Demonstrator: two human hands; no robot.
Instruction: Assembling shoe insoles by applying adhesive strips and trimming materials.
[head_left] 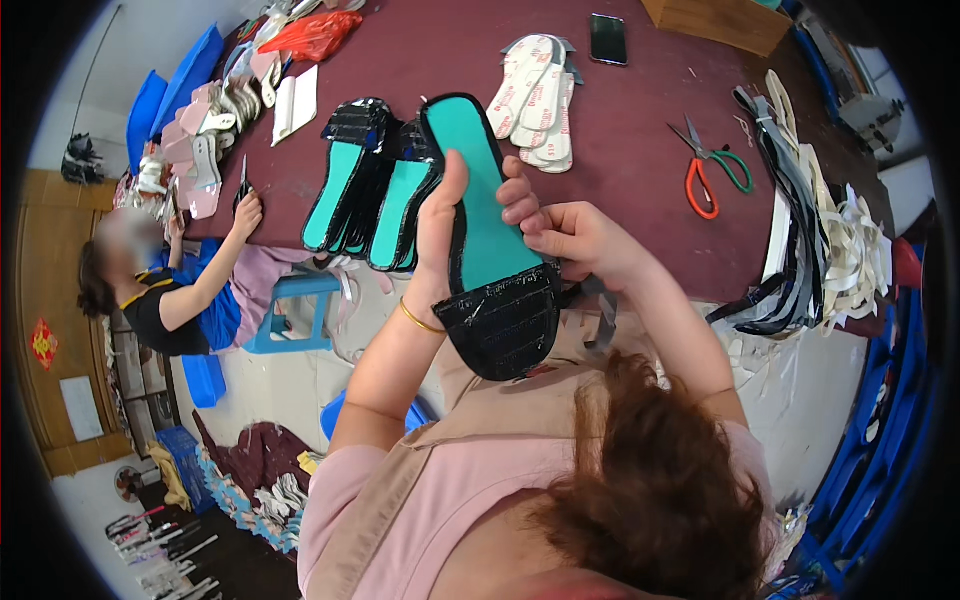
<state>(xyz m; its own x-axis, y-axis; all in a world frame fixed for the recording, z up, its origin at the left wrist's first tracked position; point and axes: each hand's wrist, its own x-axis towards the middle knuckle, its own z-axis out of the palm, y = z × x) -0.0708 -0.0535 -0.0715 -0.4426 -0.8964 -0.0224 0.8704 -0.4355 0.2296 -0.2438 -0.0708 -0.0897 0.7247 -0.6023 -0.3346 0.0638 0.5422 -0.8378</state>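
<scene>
A teal slipper [483, 190] with black edging and a black quilted toe part is held up in front of me, toe end toward my body. My left hand [440, 215] is closed around it, thumb on the near face and fingertips curling over its right edge. With bent fingers, my right hand [592, 240] pinches at the slipper's right edge, just above the black toe part; what lies between those fingertips is partly hidden. A grey strip [603, 315] hangs below the right hand. Beyond my left hand, two stacks of similar slippers [335, 190] lie on the dark red table [640, 130].
White printed insoles [540, 95], a phone [608, 40] and scissors [705, 170] with red and green handles lie on the table. Fabric strips [785, 200] hang over its right edge. At left, a person [165, 290] holds a small dark tool near a blue stool [295, 315].
</scene>
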